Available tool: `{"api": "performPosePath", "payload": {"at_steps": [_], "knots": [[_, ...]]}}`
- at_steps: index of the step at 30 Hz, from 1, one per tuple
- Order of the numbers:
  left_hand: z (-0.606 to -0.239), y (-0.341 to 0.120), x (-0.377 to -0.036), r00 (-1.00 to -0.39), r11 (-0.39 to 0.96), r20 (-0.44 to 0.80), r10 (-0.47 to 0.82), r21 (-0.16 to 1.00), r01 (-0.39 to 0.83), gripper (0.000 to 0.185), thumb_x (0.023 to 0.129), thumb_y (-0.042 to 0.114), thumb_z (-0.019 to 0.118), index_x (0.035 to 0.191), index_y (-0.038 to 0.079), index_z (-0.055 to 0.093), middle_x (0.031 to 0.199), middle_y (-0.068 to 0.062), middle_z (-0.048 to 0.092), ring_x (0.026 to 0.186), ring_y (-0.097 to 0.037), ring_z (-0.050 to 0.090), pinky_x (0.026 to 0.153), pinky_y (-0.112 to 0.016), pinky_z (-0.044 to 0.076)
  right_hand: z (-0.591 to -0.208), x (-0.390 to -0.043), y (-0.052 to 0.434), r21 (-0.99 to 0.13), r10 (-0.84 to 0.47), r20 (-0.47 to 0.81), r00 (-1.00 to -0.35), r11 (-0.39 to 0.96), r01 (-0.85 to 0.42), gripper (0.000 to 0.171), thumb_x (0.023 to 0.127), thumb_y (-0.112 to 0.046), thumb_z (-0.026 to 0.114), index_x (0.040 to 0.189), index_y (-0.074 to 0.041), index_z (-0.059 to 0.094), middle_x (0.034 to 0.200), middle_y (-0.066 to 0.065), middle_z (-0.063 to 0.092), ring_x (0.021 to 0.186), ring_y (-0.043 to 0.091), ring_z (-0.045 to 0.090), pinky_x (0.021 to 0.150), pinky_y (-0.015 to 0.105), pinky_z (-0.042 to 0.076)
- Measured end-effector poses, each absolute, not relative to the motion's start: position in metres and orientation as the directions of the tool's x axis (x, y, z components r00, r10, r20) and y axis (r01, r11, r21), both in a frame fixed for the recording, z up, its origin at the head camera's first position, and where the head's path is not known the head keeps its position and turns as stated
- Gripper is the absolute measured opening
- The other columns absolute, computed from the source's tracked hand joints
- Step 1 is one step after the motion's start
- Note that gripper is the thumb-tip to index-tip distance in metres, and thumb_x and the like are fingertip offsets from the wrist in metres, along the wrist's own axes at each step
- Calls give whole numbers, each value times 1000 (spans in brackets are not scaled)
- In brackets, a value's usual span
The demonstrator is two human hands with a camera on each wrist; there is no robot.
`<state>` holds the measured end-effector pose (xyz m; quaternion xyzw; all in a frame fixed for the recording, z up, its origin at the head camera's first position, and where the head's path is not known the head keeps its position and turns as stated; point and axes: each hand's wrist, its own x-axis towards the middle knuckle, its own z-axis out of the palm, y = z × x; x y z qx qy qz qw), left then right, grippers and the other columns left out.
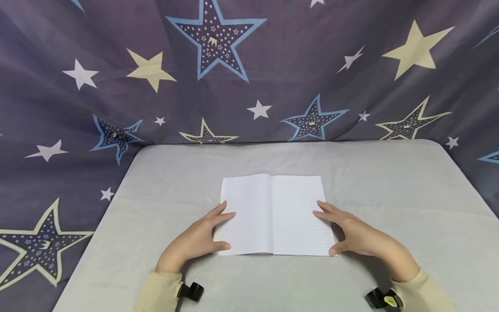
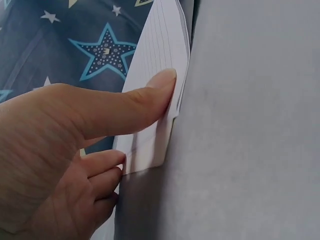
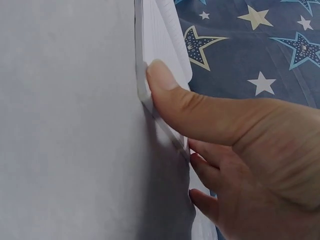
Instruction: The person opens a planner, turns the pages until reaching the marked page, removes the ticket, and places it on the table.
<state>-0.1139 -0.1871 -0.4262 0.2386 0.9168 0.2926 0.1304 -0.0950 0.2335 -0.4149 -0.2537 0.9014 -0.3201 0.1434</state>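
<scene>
An open notebook [image 1: 298, 216] with white lined pages lies on the grey tabletop, its spine running away from me. My left hand [image 1: 200, 236] rests at its left edge, fingertips over the page and the thumb [image 2: 150, 97] on the near left corner. On the opposite side, my right hand [image 1: 352, 232] touches the right edge, two fingertips on the page and the thumb [image 3: 175, 95] at the near right corner. The remaining fingers of both hands bend beside the notebook's edges. Both pages show lines only, without writing.
The grey covered table [image 1: 163, 173] spreads around the notebook. A dark curtain [image 1: 284, 52] with stars hangs behind it and along its sides. Black straps with small devices [image 1: 191, 291] sit at both wrists, below light sleeves [image 1: 160, 292].
</scene>
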Motion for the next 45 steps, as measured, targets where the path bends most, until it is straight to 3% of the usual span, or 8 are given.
{"api": "performPosePath", "payload": {"at_steps": [5,12,19,22,28,34,45], "knots": [[-423,-190,-117,-857,726,-99,506,585,362,79,75,26,87,145,14,52,161,-10,27,146,-31,28,113,-50,32,-414,-94,231,-594,-531,-20,-847,688,-417,86,67,-33,87,139,-1,55,154,21,37,139,47,32,106,63,32],[-423,-197,-122,-857,734,-36,513,536,417,79,75,28,87,144,14,53,159,-9,32,142,-37,33,112,-56,32,-412,-93,223,-521,-502,105,-858,707,-478,64,82,-31,80,135,-2,60,149,20,45,136,44,40,105,61,35],[-419,-205,-124,-864,739,-16,503,527,420,80,75,29,87,145,15,52,160,-9,31,141,-41,33,111,-59,30,-403,-97,212,-497,-384,113,-917,777,-387,86,84,-37,78,148,6,38,155,26,33,139,45,34,110,59,30],[-417,-206,-126,-865,743,-19,502,520,420,80,76,30,87,146,15,52,160,-8,31,141,-41,34,111,-59,30,-394,-98,206,-496,-362,131,-923,782,-377,87,87,-38,75,150,5,33,155,26,32,139,45,34,110,59,31],[-416,-209,-126,-871,750,-46,489,533,392,80,76,30,86,146,15,51,160,-9,31,140,-43,33,111,-60,30,-382,-96,183,-510,-406,218,-888,728,-458,69,92,-33,70,149,-5,43,148,16,48,134,38,45,110,54,35],[-421,-206,-124,-871,750,-59,487,538,383,80,75,32,87,145,16,52,159,-7,33,140,-43,33,112,-59,29,-380,-90,150,-505,-442,289,-849,683,-527,61,93,-35,69,146,-13,49,145,7,53,132,31,49,109,51,38],[-424,-209,-121,-869,751,-46,493,528,398,78,72,31,89,141,11,56,153,-10,43,139,-38,38,112,-57,30,-391,-90,100,-468,-527,310,-791,639,-610,52,94,-37,67,138,-10,58,140,7,57,128,29,54,106,47,43]]}}
